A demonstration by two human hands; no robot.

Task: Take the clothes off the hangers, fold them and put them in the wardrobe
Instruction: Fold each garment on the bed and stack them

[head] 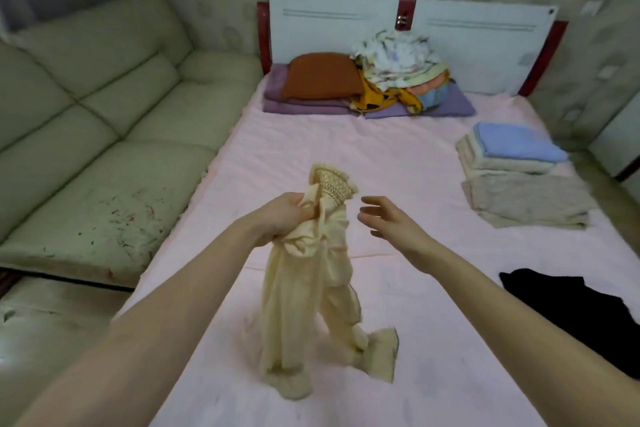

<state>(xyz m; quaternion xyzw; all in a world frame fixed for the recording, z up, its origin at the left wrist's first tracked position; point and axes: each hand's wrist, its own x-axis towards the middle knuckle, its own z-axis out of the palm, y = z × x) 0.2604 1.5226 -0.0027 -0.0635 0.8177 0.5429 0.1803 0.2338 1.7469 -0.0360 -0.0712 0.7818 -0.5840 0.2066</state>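
Left hand (284, 218) grips cream garment (304, 291) — right (384, 222) open.

The black garment (585, 315) ran off the right edge, the sofa (90, 135) was cut by the left edge, the cream garment (311, 288) hid part of the left hand's (284, 215) fingers, and its trailing hem was motion-blurred.
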